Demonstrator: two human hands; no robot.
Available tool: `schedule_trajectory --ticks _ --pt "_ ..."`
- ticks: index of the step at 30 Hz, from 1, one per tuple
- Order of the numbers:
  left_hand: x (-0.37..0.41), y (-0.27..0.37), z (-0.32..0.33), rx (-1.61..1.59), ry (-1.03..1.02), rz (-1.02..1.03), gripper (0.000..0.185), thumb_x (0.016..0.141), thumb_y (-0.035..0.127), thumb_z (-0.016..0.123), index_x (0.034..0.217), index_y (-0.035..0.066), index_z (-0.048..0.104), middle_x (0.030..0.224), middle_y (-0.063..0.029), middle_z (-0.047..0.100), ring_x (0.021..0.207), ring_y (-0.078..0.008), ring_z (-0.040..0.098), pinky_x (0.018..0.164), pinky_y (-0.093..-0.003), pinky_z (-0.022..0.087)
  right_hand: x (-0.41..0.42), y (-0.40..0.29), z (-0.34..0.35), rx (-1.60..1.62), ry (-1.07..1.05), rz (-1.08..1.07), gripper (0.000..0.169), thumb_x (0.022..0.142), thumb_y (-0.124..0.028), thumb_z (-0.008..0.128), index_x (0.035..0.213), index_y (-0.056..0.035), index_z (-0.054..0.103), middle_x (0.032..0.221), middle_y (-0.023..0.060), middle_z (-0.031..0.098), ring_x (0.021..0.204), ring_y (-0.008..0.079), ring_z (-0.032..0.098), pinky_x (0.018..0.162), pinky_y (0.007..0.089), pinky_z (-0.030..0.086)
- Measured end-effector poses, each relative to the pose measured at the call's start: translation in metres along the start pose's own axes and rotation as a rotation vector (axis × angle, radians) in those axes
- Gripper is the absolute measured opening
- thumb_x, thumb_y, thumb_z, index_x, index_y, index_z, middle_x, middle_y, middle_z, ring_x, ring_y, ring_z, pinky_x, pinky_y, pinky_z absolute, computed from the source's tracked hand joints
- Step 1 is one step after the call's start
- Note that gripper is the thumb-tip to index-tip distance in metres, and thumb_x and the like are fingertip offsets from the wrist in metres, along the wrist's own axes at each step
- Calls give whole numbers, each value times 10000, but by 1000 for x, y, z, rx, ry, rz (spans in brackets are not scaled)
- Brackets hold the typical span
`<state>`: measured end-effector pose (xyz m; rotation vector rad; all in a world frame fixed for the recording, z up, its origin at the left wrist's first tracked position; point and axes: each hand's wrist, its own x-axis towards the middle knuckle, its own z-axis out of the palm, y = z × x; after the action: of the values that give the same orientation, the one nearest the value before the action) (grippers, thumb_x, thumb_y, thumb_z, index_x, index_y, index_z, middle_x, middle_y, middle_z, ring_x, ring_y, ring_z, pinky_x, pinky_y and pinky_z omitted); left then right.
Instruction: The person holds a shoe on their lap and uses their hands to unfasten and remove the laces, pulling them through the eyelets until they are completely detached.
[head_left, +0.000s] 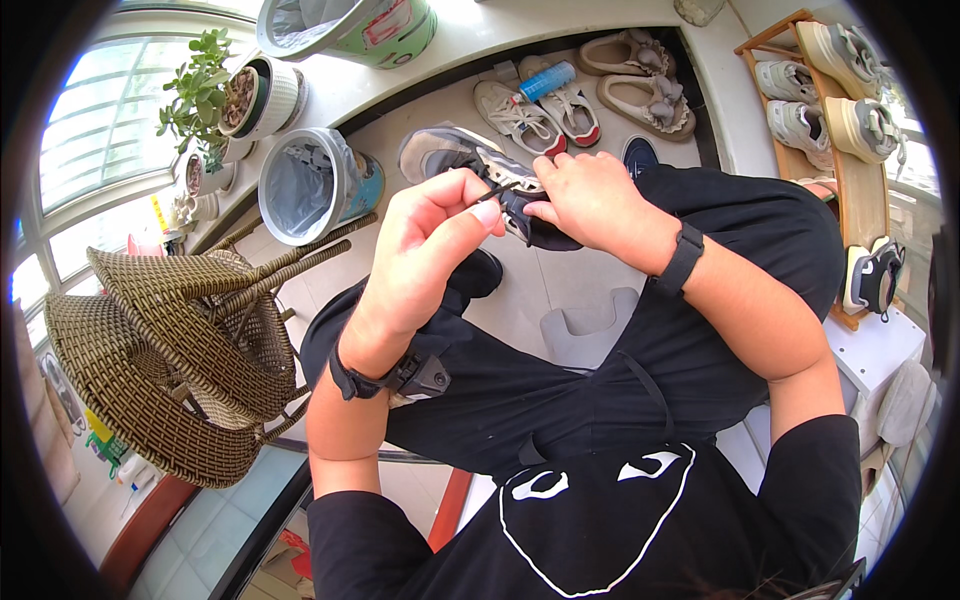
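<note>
A grey, white and dark sneaker (448, 148) is held up above the tiled floor, its toe pointing away to the left. My right hand (592, 196) grips the shoe near its ankle opening, fingers over the far side and thumb on the near side. The thumb and forefinger of my left hand (435, 232) pinch a dark shoelace (491, 193) over the shoe's tongue. Part of the lacing is hidden behind my left fingers. Beyond my right hand, a pair of white sneakers with red heels (517, 116) stands on the floor, with a blue can (547, 81) lying across them.
Beige bow-trimmed shoes (646, 105) stand at the back. A wooden shoe rack (840, 180) holds several shoes on the right. On the left are a lined waste bin (300, 187), woven wicker chairs (187, 337) and potted plants (259, 97) on a ledge. A grey plastic piece (592, 330) lies between my legs.
</note>
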<state>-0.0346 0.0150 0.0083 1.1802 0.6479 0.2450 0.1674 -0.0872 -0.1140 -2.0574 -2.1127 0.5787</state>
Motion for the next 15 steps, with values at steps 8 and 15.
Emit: schedule_trajectory --ticks 8,15 --pt "-1 1 0 -9 -22 -20 162 1039 149 671 960 8 666 892 40 658 778 -3 469 687 -210 360 0 1 0 4 -14 8 518 942 -509 773 1116 -39 643 917 138 744 833 349 755 745 473 596" --pt "0 0 3 2 -6 -10 158 1034 146 674 956 9 667 885 40 648 783 -11 474 688 -212 365 1 1 -2 -1 -23 28 517 941 -500 779 1118 -33 644 913 137 746 843 347 759 743 474 596"
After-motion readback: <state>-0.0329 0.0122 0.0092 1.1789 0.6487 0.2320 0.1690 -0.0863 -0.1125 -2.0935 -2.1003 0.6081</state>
